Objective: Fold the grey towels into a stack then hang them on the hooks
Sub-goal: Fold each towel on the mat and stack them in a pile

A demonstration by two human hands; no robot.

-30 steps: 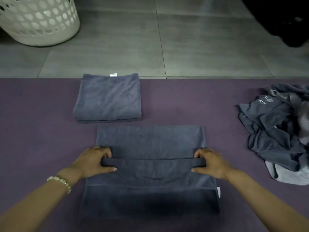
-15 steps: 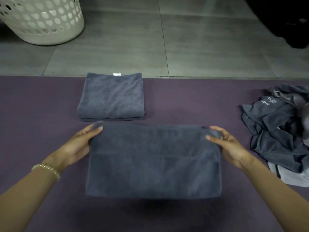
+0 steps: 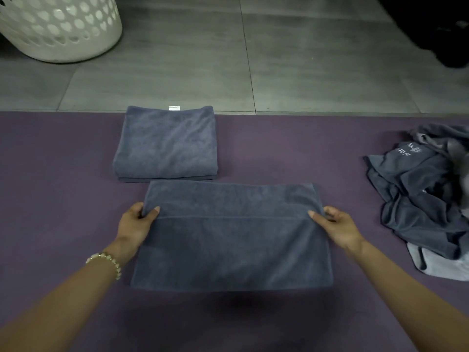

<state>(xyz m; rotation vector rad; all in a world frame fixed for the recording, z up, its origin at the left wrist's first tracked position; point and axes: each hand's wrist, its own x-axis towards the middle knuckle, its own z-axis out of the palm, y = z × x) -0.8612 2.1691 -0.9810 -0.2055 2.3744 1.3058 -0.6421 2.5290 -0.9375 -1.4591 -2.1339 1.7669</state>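
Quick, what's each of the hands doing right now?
Left hand: pinches the left edge of the half-folded towel.
Right hand: pinches the towel's right edge.

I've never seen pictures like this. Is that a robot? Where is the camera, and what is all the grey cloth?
There is no machine here: these are a person's two bare hands, filmed by one wide camera worn on the head, looking forward and down. That is why both arms come in from the bottom edge. A purple mat lies on a tiled floor. On it, the left hand and right hand each pinch a side edge of a half-folded grey towel lying flat. Just beyond it sits a stack already folded; a crumpled grey heap waits at the right. A white basket stands on the floor at far left.
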